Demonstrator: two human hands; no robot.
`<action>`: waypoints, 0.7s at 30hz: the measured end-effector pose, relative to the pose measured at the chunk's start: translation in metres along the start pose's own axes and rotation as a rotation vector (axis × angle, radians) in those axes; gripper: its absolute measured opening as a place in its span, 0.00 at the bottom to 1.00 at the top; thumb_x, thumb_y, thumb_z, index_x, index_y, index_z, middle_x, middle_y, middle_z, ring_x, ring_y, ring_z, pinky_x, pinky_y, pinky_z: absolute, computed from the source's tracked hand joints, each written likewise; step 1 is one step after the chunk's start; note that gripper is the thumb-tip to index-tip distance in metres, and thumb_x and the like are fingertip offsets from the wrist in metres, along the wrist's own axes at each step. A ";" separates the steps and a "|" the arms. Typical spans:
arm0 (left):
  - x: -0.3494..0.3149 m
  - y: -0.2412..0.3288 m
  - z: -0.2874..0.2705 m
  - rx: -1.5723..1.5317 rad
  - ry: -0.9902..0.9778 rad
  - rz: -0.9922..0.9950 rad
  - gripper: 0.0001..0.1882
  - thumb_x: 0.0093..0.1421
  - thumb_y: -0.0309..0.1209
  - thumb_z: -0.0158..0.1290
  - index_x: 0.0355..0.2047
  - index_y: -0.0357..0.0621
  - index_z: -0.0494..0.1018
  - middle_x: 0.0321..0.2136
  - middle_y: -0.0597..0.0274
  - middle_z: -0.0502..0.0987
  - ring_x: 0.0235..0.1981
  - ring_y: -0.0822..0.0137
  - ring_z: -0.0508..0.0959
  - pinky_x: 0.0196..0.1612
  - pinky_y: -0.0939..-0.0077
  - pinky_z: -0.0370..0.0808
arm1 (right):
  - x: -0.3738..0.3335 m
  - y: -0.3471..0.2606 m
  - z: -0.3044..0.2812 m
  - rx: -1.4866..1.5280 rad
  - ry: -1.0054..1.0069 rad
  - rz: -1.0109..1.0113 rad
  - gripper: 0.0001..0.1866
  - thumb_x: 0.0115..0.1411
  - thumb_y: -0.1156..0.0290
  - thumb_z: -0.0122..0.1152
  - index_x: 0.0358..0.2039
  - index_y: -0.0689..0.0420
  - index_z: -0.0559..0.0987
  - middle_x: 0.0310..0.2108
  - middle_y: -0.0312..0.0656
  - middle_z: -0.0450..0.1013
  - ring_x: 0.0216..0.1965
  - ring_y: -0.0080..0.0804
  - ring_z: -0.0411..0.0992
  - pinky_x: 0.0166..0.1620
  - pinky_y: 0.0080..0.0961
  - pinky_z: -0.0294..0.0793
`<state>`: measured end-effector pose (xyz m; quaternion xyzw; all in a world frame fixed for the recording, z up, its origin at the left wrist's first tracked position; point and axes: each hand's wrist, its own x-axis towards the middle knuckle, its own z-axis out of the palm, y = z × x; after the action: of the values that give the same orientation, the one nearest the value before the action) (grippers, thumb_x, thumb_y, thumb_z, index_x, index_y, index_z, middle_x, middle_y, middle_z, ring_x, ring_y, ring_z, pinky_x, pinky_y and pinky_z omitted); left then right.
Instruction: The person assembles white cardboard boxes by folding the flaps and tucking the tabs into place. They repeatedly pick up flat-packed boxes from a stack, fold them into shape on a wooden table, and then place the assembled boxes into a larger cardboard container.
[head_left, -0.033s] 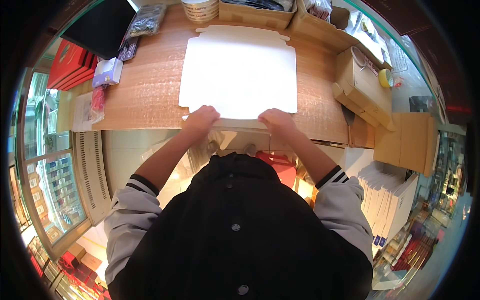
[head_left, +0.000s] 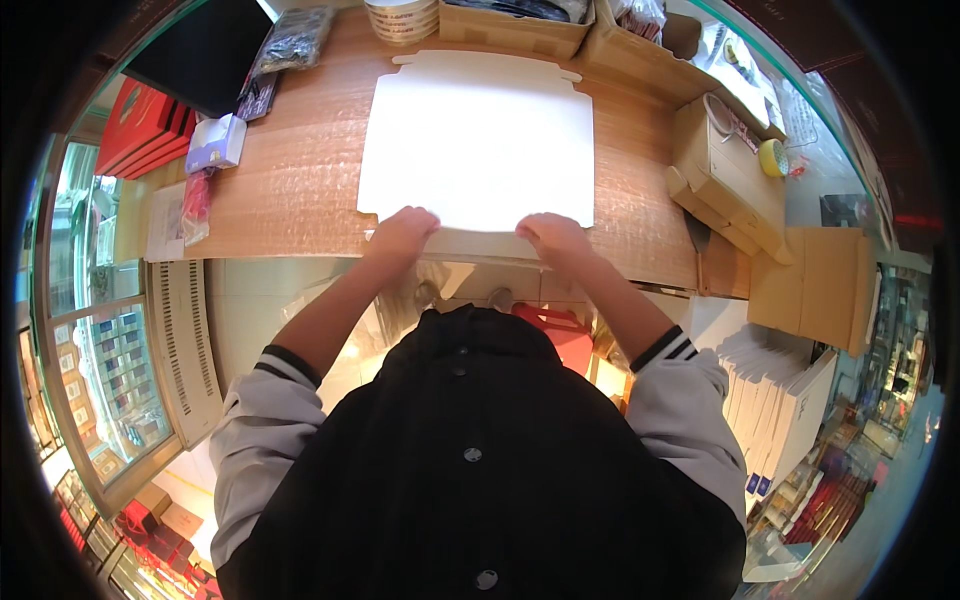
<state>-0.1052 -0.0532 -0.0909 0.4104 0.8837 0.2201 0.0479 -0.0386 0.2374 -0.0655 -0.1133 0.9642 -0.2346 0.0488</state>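
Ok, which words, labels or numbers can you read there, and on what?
None reliably.
White cardboard: no print visible.
Pale round stack: reddish print, too small.
Purple-and-white box: faint mark, blurred.
Flat sheet at left: faint print, unreadable.
Blue labels at lower right: too small.

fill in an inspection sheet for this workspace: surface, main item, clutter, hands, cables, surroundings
surface: brown wood-grain table, glossy and wrinkled-looking
main item: one white card sheet with notched corners, lying flat
clutter: red boxes and tissue box at left; white tub and open cardboard box at the far edge; yellow tape roll at right
hands: left hand and right hand apart, each seeming to pinch the sheet's near edge
cables: nothing seen
surroundings: pale floor below; glass panes at left; white boards standing in a row at lower right
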 end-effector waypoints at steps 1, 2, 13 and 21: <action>0.013 0.016 -0.003 0.089 0.136 0.013 0.11 0.53 0.27 0.55 0.38 0.43 0.71 0.38 0.54 0.72 0.44 0.55 0.71 0.45 0.63 0.70 | 0.004 0.002 -0.002 -0.005 0.015 0.049 0.10 0.55 0.63 0.60 0.33 0.54 0.75 0.34 0.41 0.70 0.40 0.39 0.70 0.41 0.36 0.70; 0.026 0.021 -0.010 0.189 0.285 0.022 0.11 0.53 0.26 0.54 0.38 0.43 0.71 0.37 0.55 0.71 0.43 0.56 0.71 0.44 0.63 0.70 | 0.013 0.004 -0.002 -0.063 0.060 0.047 0.10 0.55 0.64 0.60 0.32 0.55 0.75 0.33 0.42 0.69 0.40 0.40 0.69 0.42 0.36 0.70; 0.027 0.008 0.011 0.368 0.068 0.357 0.04 0.47 0.28 0.51 0.25 0.43 0.69 0.25 0.62 0.67 0.30 0.66 0.71 0.31 0.75 0.71 | 0.020 -0.028 0.037 -0.119 0.117 -0.175 0.10 0.49 0.68 0.63 0.30 0.58 0.74 0.34 0.43 0.66 0.40 0.39 0.66 0.45 0.30 0.69; 0.043 0.022 0.014 0.285 0.030 0.248 0.07 0.51 0.31 0.53 0.24 0.42 0.68 0.24 0.58 0.67 0.28 0.62 0.70 0.33 0.70 0.70 | 0.039 -0.036 0.053 -0.126 0.100 -0.218 0.06 0.51 0.71 0.60 0.28 0.58 0.75 0.31 0.41 0.68 0.39 0.36 0.67 0.44 0.28 0.69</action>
<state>-0.1148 -0.0038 -0.0897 0.5154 0.8491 0.1031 -0.0514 -0.0609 0.1731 -0.0973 -0.2082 0.9603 -0.1831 -0.0324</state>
